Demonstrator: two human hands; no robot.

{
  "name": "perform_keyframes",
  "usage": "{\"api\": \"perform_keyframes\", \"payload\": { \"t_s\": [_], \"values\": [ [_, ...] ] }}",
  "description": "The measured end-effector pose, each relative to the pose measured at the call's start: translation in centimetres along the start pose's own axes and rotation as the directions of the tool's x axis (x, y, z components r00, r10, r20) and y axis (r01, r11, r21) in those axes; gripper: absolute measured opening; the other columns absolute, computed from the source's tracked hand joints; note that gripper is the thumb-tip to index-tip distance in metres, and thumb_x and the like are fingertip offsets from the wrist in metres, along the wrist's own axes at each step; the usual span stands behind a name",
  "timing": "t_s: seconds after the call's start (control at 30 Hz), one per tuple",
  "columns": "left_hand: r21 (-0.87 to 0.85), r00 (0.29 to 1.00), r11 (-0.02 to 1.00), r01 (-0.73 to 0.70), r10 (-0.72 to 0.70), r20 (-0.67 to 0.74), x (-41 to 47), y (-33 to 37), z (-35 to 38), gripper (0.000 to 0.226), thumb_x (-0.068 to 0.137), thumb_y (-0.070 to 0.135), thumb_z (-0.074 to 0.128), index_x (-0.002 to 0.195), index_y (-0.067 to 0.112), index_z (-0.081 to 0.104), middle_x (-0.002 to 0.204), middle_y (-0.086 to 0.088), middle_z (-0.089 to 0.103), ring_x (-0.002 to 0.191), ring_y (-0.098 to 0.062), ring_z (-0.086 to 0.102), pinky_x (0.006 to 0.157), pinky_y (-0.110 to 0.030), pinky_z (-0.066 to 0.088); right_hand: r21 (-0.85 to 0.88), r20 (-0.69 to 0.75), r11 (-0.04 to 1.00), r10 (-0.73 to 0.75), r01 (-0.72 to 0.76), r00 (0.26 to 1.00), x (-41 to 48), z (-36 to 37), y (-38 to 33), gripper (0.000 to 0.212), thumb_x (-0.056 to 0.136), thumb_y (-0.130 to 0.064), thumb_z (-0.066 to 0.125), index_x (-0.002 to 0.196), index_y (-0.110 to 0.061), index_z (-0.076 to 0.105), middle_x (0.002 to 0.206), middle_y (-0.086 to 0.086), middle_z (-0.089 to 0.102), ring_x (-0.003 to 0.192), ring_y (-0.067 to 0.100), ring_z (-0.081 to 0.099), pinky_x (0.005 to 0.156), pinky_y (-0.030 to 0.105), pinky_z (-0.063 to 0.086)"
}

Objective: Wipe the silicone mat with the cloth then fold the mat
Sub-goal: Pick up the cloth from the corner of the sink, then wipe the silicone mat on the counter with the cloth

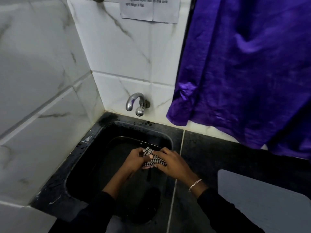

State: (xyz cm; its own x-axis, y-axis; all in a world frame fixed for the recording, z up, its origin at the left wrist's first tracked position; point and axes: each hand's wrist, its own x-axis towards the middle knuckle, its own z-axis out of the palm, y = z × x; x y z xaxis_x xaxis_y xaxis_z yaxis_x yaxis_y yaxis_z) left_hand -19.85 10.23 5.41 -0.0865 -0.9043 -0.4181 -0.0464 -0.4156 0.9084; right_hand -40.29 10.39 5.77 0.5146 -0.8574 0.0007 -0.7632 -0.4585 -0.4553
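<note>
A black-and-white checked cloth (154, 159) is bunched up between both my hands over the black sink (94, 148). My left hand (136, 158) grips its left part with curled fingers. My right hand (171, 163) grips its right part from above. The grey silicone mat (262, 204) lies flat on the dark counter at the lower right, apart from both hands.
A chrome tap (136, 103) sticks out of the white marble-tiled wall above the sink. A purple curtain (244, 64) hangs at the right, down to the counter. A paper note (149, 9) is stuck on the wall at the top.
</note>
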Motion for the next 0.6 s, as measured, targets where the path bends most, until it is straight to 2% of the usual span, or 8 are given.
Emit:
{"api": "perform_keyframes", "payload": {
  "t_s": [0.07,0.17,0.23,0.37,0.47,0.53,0.6],
  "values": [
    [0.052,1.0,0.999,-0.01,0.009,0.016,-0.4,-0.2,2.1,0.015,0.091,0.006,0.072,0.102,0.005,0.064,0.101,-0.02,0.073,0.087,-0.027,0.073,0.072,-0.041,0.063,0.005,0.033,1.0,-0.004,0.004,0.999,-2.2,-0.7,1.3,0.063,0.092,-0.045,0.06,0.151,-0.029,0.045,0.126,-0.001,0.058,0.109,0.02,0.06,0.091,0.037,0.052],
    [0.103,0.998,0.994,-0.035,0.029,0.058,-1.1,-0.3,5.7,0.013,0.092,0.004,0.069,0.104,0.003,0.062,0.09,-0.015,0.073,0.068,-0.016,0.073,0.054,-0.024,0.056,0.045,0.073,0.999,0.011,-0.014,0.997,-5.6,-1.8,3.5,0.066,0.093,-0.038,0.061,0.155,-0.028,0.038,0.132,0.004,0.061,0.116,0.022,0.056,0.098,0.034,0.048],
    [0.143,0.995,0.988,-0.063,0.051,0.082,-1.5,-0.3,8.2,0.014,0.093,0.003,0.068,0.105,0.0,0.061,0.085,-0.016,0.071,0.061,-0.014,0.071,0.049,-0.021,0.053,0.089,0.069,0.996,0.023,-0.03,0.997,-7.8,-2.5,5.0,0.065,0.094,-0.034,0.06,0.155,-0.028,0.038,0.134,0.003,0.06,0.118,0.021,0.056,0.098,0.029,0.045],
    [0.185,0.989,0.976,-0.119,0.1,0.111,-2.3,0.0,14.1,0.007,0.095,0.0,0.064,0.101,0.003,0.061,0.08,-0.012,0.069,0.054,-0.01,0.068,0.045,-0.017,0.05,0.178,0.026,0.98,0.084,-0.087,0.996,-12.3,-4.3,8.2,0.063,0.094,-0.035,0.06,0.153,-0.035,0.038,0.137,-0.005,0.057,0.119,0.011,0.058,0.099,0.026,0.05],
    [0.19,0.985,0.973,-0.13,0.106,0.134,-2.8,0.1,18.8,0.011,0.096,0.0,0.063,0.106,0.001,0.061,0.081,-0.012,0.069,0.054,-0.01,0.068,0.045,-0.018,0.05,0.205,0.005,0.971,0.124,-0.122,0.992,-15.9,-5.5,10.9,0.065,0.094,-0.035,0.059,0.151,-0.045,0.031,0.133,-0.014,0.05,0.111,0.003,0.055,0.092,0.024,0.053],
    [0.174,0.985,0.976,-0.129,0.106,0.135,-3.1,-0.3,21.6,0.014,0.095,0.0,0.063,0.109,-0.002,0.061,0.084,-0.013,0.069,0.055,-0.008,0.068,0.046,-0.017,0.051,0.218,-0.002,0.968,0.13,-0.126,0.992,-18.0,-6.1,12.5,0.064,0.094,-0.03,0.059,0.15,-0.045,0.032,0.136,-0.017,0.043,0.113,0.006,0.056,0.093,0.026,0.054],
    [0.166,0.986,0.979,-0.118,0.096,0.137,-3.4,-1.0,24.6,0.016,0.096,0.002,0.064,0.111,-0.005,0.061,0.086,-0.014,0.069,0.055,-0.007,0.067,0.047,-0.017,0.05,0.214,-0.017,0.969,0.131,-0.124,0.991,-20.2,-6.7,14.1,0.061,0.095,-0.027,0.062,0.149,-0.041,0.038,0.147,-0.019,0.038,0.121,0.008,0.055,0.1,0.026,0.052]
  ]
}}
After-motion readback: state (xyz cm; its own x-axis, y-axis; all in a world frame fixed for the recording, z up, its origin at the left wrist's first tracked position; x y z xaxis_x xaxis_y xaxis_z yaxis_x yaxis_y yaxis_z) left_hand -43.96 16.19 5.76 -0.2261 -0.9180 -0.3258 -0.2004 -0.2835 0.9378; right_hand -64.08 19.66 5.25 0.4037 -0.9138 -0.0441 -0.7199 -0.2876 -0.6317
